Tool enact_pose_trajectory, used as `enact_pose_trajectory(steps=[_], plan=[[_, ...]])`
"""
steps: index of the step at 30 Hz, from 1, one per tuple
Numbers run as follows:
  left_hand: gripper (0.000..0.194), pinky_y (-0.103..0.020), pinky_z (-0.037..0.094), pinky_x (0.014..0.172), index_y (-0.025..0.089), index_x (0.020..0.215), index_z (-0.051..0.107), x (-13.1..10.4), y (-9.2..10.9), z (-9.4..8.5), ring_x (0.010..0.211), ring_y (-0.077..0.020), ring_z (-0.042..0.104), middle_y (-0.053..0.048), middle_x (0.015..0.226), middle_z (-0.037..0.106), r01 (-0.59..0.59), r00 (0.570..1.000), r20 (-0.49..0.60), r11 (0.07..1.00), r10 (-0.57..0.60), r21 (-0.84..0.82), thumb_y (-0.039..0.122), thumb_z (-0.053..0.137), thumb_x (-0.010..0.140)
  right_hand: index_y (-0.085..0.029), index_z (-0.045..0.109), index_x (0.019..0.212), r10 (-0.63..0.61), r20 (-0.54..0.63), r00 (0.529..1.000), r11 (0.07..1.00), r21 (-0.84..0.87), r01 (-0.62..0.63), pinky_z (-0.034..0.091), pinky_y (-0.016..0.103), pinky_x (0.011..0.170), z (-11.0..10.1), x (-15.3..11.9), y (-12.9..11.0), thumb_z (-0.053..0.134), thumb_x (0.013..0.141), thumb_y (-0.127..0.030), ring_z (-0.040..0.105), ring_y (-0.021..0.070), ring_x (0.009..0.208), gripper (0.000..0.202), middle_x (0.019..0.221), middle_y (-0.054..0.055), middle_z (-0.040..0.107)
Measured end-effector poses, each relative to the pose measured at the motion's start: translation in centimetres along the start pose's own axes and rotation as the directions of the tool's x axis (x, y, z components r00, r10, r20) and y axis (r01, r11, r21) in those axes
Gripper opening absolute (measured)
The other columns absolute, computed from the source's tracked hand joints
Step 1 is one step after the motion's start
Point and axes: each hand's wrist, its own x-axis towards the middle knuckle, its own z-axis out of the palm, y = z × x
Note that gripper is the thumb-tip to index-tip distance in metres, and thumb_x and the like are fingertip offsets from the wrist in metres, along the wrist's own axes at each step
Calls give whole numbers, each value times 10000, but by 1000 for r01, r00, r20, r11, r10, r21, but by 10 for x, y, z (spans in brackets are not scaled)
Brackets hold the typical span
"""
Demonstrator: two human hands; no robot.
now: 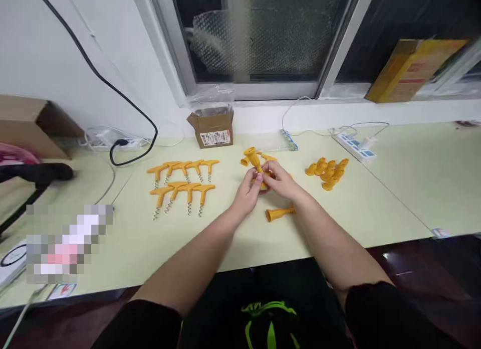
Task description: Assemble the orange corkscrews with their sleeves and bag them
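Note:
Both my left hand (248, 191) and my right hand (281, 181) are closed around a yellow plastic corkscrew part (253, 157). Its flared, bell-shaped end points up and to the left, while my fingers cover the lower portion. Below the hands, another yellow flared sleeve (277, 213) lies on its side, partly behind my right forearm. More yellow pieces (268, 158) rest just beyond the fingers. To the left, several T-handled corkscrews (190, 188) with bare metal spirals lie in two rows. Several yellow sleeves (330, 173) are grouped at the right.
A small open cardboard box (214, 128) stands by the wall, with a plastic bag (266, 142) nearby. Power strips (355, 146) and cables lie along the back of the pale table (233, 246). A larger carton (22, 121) and a black arm-like object (48, 173) are at the left.

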Motion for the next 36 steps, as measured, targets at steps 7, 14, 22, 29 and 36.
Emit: enact_pose_trajectory(steps=[7, 14, 22, 29, 36], plan=[[537, -334, 626, 716, 217, 1263, 578, -3, 8, 0, 953, -223, 700, -95, 1164, 666, 45, 999, -19, 999, -45, -31, 546, 729, 867, -223, 526, 832, 129, 98, 987, 986, 98, -138, 332, 277, 596, 1, -16, -6, 665, 878, -371, 397, 127, 620, 208, 680, -56, 403], [482, -326, 567, 837, 170, 1085, 649, -8, 24, -16, 859, -176, 706, -66, 966, 743, 111, 993, 43, 991, -108, -74, 325, 906, 709, -283, 497, 1279, 182, 240, 954, 793, 537, -286, 394, 249, 578, -19, -24, -10, 858, 723, -388, 474, 112, 610, 671, 751, -68, 522], [477, -340, 555, 900, 159, 1030, 675, 2, 17, -41, 873, -161, 692, -51, 968, 736, 38, 983, -172, 988, -63, -147, 332, 928, 665, -230, 615, 973, 480, 214, 851, 554, 678, -483, 306, 225, 396, -25, -16, -10, 668, 833, -661, 372, 90, 396, 457, 548, -49, 526], [497, -316, 583, 851, 116, 984, 732, 7, 8, -48, 800, -145, 691, -53, 858, 728, 106, 966, -213, 975, -148, -196, 373, 956, 622, -210, 620, 960, 547, 246, 800, 604, 546, -581, 359, 218, 412, -20, -16, -10, 698, 838, -464, 428, 99, 472, 292, 613, -44, 533], [301, -166, 476, 531, 111, 866, 708, 11, 18, -52, 571, -68, 586, -35, 715, 674, 263, 871, -334, 917, -359, -299, 314, 881, 725, -226, 677, 942, -35, -50, 998, 997, 66, 38, 534, 377, 783, -18, -18, 4, 607, 777, -163, 607, 213, 918, 190, 972, 52, 603]])
